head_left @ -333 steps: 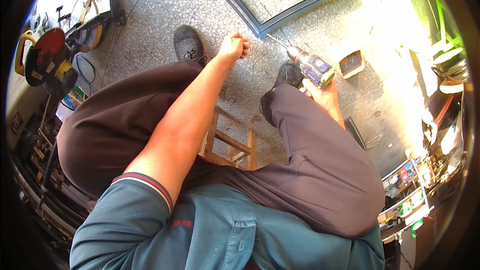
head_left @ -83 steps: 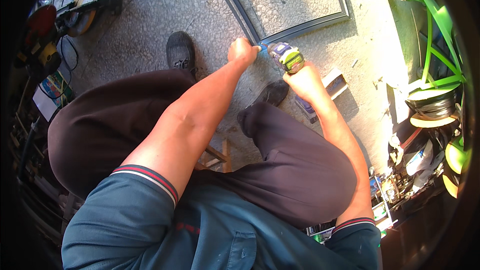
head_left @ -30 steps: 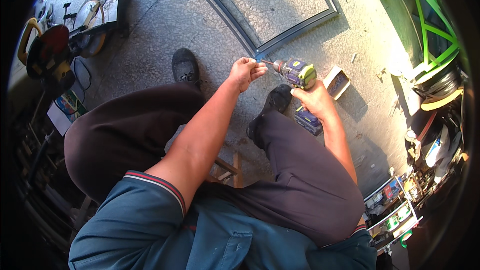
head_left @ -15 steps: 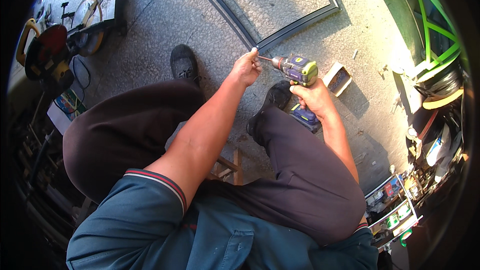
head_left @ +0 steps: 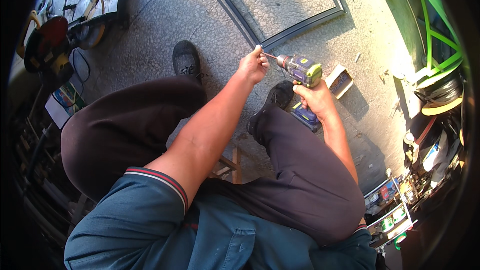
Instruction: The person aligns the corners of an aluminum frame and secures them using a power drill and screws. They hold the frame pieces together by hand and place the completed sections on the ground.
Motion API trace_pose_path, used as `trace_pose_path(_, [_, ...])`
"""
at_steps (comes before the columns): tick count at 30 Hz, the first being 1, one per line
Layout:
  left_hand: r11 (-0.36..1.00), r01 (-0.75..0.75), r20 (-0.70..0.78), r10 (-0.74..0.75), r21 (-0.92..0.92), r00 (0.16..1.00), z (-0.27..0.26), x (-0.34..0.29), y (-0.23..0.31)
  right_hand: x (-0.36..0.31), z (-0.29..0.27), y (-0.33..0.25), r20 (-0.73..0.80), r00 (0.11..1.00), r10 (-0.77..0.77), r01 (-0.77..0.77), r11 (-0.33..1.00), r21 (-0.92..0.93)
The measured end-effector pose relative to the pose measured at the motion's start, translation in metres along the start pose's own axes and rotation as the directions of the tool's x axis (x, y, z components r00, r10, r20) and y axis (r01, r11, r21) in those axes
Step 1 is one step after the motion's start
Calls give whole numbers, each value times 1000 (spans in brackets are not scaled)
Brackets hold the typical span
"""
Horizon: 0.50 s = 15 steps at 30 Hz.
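Head view: right hand (head_left: pixel 315 99) grips drill (head_left: pixel 302 70), left hand (head_left: pixel 253 65) pinches its bit, beside an open box (head_left: pixel 340 81).

Cordless drill (head_left: pixel 301 70): purple-grey body, yellow-green top, dark battery pack at grip base. Held off ground, lying roughly level, chuck pointing left. Right hand (head_left: pixel 315 99) wraps grip. Thin bit (head_left: pixel 270 56) sticks out from chuck; left hand (head_left: pixel 254 65) pinches its tip, just beside corner of dark frame (head_left: pixel 280 37). Frame: thin, black, rectangular, flat on speckled concrete floor.
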<state>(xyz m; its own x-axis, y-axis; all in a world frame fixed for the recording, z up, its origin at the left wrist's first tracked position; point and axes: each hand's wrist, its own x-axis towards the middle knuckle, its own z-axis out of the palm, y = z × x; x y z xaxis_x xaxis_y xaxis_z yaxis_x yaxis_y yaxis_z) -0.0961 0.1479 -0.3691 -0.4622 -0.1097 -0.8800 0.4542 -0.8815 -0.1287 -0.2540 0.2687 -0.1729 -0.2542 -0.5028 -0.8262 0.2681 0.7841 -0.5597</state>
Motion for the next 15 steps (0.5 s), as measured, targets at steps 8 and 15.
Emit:
trace_pose_path(8, [996, 85, -59, -83, 19, 995, 7, 3, 3, 3, -2, 1, -19, 972, -236, 211, 898, -387])
trace_pose_path(15, [992, 106, -75, -100, 75, 992, 3, 1, 8, 7, 3, 2, -33, 970, -241, 207, 888, -411])
